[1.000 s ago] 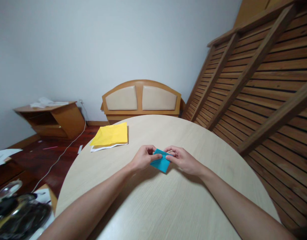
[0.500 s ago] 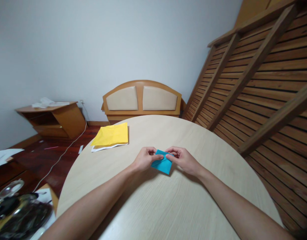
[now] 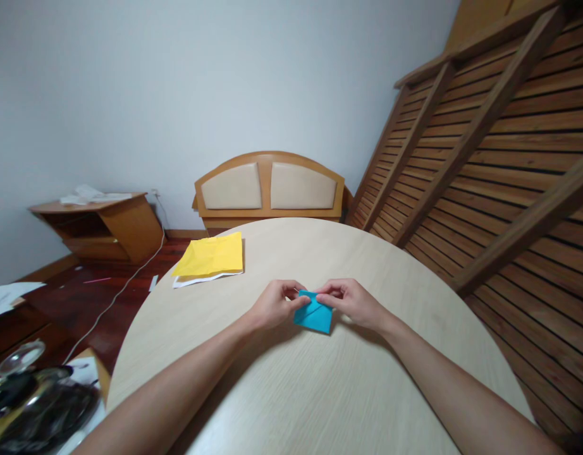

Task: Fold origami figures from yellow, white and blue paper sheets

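A small folded piece of blue paper [image 3: 314, 320] is held up between my two hands, near the middle of the round table. My left hand [image 3: 278, 304] pinches its upper left part, thumb on the near face. On the upper right, my right hand [image 3: 351, 301] grips it the same way. A slanting fold line crosses the paper's near face. My other fingers are partly hidden behind the paper.
The pale round table [image 3: 291, 404] lies under my arms. Yellow paper [image 3: 213, 254] rests on white paper at its far left. A wooden slatted frame [image 3: 485, 164] leans on the right. Behind stands a headboard [image 3: 267, 158]; a low cabinet [image 3: 125, 230] is at the left.
The blue paper has turned a little and shifted slightly to the right, its top edge now more level. Both hands keep their pinch on it.
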Demonstrator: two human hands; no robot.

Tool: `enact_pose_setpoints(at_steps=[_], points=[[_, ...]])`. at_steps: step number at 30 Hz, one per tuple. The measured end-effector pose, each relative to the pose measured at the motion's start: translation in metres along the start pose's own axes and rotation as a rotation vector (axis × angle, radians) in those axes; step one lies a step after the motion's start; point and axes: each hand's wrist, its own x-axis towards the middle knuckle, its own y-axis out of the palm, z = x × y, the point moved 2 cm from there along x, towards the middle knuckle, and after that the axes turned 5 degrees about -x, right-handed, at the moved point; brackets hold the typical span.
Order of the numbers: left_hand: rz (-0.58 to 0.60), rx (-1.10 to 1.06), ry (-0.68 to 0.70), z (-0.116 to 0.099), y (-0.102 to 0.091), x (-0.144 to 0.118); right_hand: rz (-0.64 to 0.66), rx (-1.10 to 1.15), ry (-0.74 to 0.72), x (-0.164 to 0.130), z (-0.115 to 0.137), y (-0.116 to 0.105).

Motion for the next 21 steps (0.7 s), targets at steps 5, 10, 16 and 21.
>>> enact_pose_setpoints(at_steps=[5,10,16,21], points=[[-0.119,-0.033,0.029,-0.009,-0.006,0.003,-0.156,0.053,-0.001,0.006,-0.006,0.003],[-0.178,-0.181,0.042,-0.010,-0.006,0.004,-0.259,0.031,-0.113,0.009,-0.007,0.007],[-0.070,-0.245,0.114,-0.009,-0.001,0.003,-0.328,-0.224,-0.230,0.002,0.003,0.006],[-0.060,0.042,0.232,-0.012,-0.011,0.000,-0.289,-0.521,-0.495,-0.004,0.013,-0.001]])
